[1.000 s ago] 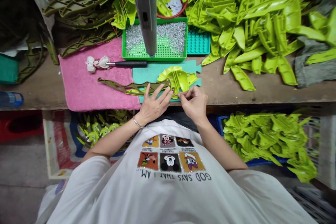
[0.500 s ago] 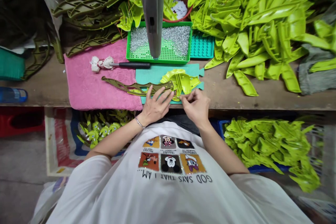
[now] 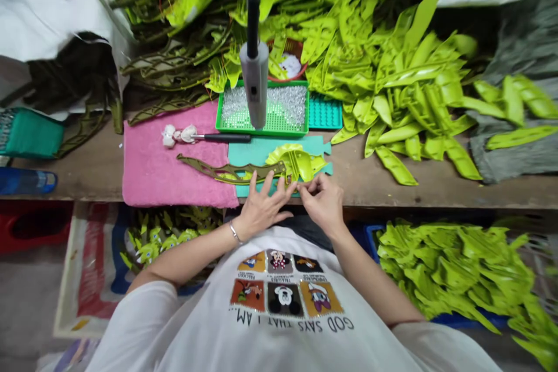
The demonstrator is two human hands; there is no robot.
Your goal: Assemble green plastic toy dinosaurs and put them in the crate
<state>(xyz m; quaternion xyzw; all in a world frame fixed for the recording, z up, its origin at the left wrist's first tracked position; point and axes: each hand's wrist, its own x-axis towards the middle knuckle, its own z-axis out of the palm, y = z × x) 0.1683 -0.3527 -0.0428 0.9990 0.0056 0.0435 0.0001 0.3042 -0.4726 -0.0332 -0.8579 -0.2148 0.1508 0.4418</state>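
Note:
A long curved olive plastic part [image 3: 231,171] lies across a pink cloth and a teal foam mat, joined or touching a lime-green plastic shell [image 3: 300,164] at its right end. My left hand [image 3: 267,203] rests with spread fingers on the near edge of the olive part. Beside it my right hand [image 3: 322,200] has thumb and forefinger pinched together at the near edge of the shell. Whatever those fingertips hold is too small to make out. Above the parts hangs a grey powered screwdriver [image 3: 255,87], touched by neither hand.
A green perforated tray [image 3: 261,127] of small metal screws sits behind the mat [image 3: 261,148]. On the pink cloth [image 3: 152,168] lies a black-handled tool [image 3: 222,138] with a white wrapped end. Lime-green parts [image 3: 405,93] are heaped at right; a blue crate [image 3: 372,244] holds more below.
The camera view has tilted upward, so the bench appears lower. My left fingers are spread a little wider; my right hand still pinches near the shell's edge.

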